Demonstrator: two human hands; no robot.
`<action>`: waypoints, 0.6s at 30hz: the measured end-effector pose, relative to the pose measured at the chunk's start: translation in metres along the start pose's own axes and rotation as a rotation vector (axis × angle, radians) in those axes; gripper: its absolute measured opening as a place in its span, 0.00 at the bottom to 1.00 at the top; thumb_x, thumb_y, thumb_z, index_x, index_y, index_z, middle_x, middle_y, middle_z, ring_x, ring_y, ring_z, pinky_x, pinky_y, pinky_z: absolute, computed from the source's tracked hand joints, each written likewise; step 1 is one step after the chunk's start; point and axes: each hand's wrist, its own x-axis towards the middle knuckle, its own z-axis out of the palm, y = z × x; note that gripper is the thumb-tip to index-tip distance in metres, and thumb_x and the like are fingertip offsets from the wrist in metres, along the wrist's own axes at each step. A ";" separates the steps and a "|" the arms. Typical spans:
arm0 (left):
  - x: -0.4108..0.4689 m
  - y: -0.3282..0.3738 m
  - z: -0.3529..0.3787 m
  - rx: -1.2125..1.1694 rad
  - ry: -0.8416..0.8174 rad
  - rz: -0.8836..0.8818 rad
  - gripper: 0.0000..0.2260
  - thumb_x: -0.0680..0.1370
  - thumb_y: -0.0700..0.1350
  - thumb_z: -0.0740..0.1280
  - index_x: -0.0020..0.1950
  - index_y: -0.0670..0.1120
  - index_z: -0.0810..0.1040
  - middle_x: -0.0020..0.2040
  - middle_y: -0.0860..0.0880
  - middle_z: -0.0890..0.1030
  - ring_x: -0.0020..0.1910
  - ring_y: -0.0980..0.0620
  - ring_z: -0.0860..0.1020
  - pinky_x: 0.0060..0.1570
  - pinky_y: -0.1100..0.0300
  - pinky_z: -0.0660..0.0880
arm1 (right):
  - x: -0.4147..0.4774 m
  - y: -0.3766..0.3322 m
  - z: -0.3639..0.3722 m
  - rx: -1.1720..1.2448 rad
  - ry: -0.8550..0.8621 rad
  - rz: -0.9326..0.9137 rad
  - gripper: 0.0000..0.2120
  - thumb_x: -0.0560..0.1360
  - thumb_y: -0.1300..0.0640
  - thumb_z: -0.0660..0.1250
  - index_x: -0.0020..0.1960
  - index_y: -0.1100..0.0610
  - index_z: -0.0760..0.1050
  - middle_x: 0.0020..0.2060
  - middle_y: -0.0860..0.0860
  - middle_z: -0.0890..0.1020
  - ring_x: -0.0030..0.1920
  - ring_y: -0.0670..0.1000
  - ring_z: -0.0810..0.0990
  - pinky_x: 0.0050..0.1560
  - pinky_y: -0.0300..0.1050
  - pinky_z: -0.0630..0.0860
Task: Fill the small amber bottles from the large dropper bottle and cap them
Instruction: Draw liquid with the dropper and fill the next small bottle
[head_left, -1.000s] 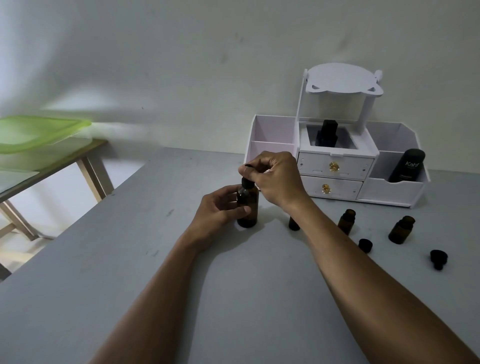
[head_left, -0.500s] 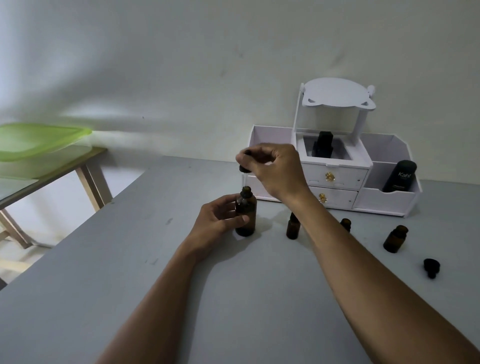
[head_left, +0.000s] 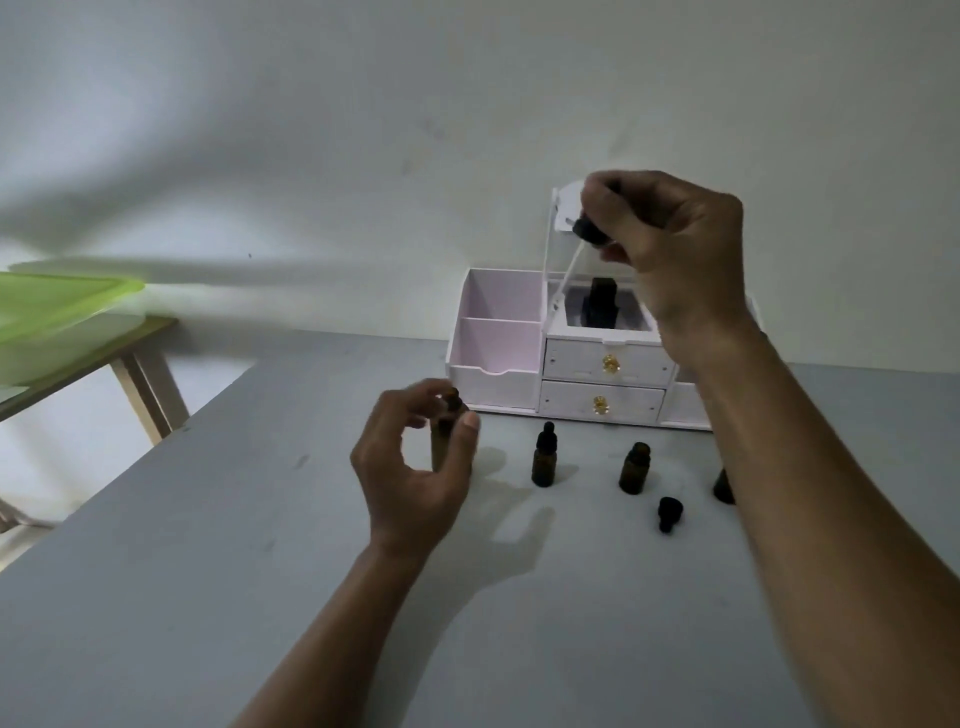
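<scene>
Pinching dropper (head_left: 589, 234) cap in right hand (head_left: 670, 249), thin fragile pipette dangling; left hand (head_left: 415, 467) clasps slippery glass large dropper bottle (head_left: 448, 431) mid-body on tabletop (head_left: 260, 571).

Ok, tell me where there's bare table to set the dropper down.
Bare: the near table between both forearms, and the stretch outside the left hand. Crowded: the row before the white organizer, with capped small bottle, open small bottle, loose cap.
</scene>
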 end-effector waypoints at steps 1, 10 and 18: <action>-0.005 0.014 0.009 -0.061 -0.036 0.004 0.08 0.75 0.44 0.72 0.53 0.44 0.81 0.42 0.48 0.81 0.41 0.52 0.80 0.39 0.57 0.76 | -0.003 0.003 -0.011 -0.024 -0.003 0.008 0.04 0.75 0.59 0.74 0.49 0.58 0.84 0.34 0.44 0.86 0.37 0.44 0.86 0.41 0.38 0.81; -0.057 0.058 0.103 -0.077 -0.732 -0.511 0.27 0.76 0.45 0.74 0.73 0.55 0.72 0.71 0.57 0.73 0.66 0.63 0.72 0.59 0.74 0.70 | -0.017 0.036 -0.095 -0.250 -0.024 0.182 0.03 0.73 0.56 0.75 0.47 0.52 0.85 0.39 0.46 0.87 0.43 0.49 0.87 0.44 0.43 0.82; -0.057 0.030 0.136 -0.021 -0.730 -0.662 0.30 0.76 0.41 0.75 0.77 0.48 0.69 0.73 0.50 0.75 0.69 0.54 0.73 0.64 0.64 0.70 | -0.031 0.066 -0.109 -0.271 -0.063 0.310 0.01 0.73 0.57 0.75 0.45 0.53 0.85 0.35 0.45 0.87 0.38 0.43 0.86 0.39 0.31 0.78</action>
